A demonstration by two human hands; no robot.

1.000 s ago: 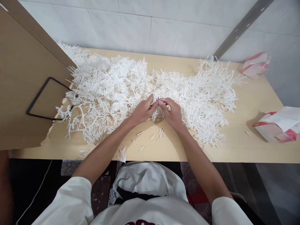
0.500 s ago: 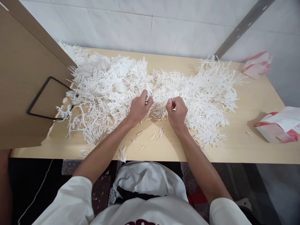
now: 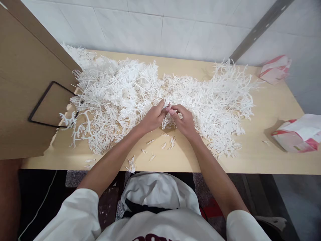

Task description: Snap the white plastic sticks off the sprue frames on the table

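Two heaps of thin white branching plastic pieces lie side by side on the wooden table, a left heap point(image 3: 117, 90) and a right heap point(image 3: 213, 100). At the front of the gap between them my hands meet. My left hand point(image 3: 154, 117) is closed on a white branching piece, part of which pokes out above and below the fingers. The thumb and forefinger of my right hand point(image 3: 183, 120) are pinched together at that same piece, touching the left fingertips. Small loose white bits point(image 3: 172, 142) lie on the table in front of the hands.
A cardboard box side point(image 3: 30, 87) with a black wire frame point(image 3: 37, 113) stands at the left. Red-and-white paper boxes stand at the right, one near point(image 3: 298, 134), one far point(image 3: 276, 69). A metal post point(image 3: 260, 30) rises behind. Someone's bare limb shows at lower left.
My right hand has moved left and my left hand slightly right and down, so the fingertips, apart before, now meet at the white piece.
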